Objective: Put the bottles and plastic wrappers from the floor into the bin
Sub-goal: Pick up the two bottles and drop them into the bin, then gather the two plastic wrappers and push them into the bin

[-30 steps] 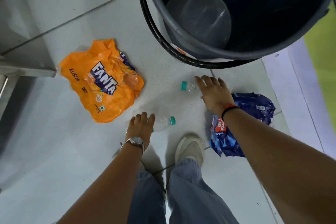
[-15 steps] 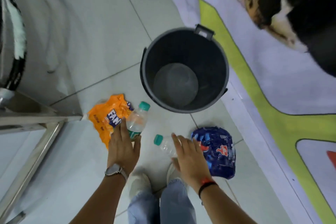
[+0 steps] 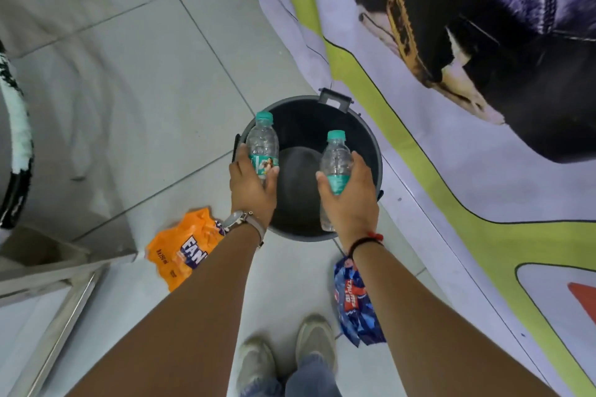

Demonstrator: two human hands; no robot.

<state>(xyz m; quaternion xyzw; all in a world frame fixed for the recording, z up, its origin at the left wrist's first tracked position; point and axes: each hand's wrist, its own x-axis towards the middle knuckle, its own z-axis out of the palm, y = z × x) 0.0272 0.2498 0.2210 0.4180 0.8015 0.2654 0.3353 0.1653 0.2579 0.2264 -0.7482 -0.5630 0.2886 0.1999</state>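
Note:
My left hand [image 3: 250,185] grips a clear bottle with a teal cap [image 3: 263,138], held upright over the left rim of the dark round bin [image 3: 371,151]. In my right hand [image 3: 351,200] is a second clear teal-capped bottle [image 3: 336,155], held over the bin's open mouth. An orange Fanta wrapper [image 3: 180,251] lies crumpled on the floor left of the bin, partly behind my left forearm. A blue wrapper [image 3: 354,306] lies on the floor to the right, beside my right forearm. The bin looks empty inside.
A large printed banner [image 3: 451,171] covers the floor to the right of the bin. A metal frame [image 3: 58,293] stands at the lower left. My two shoes [image 3: 287,354] are on the grey tiled floor [image 3: 145,106] below the bin.
I have stood up from a crouch. Both hands picked the bottles off the floor and raised them over the bin. The wrappers have not moved.

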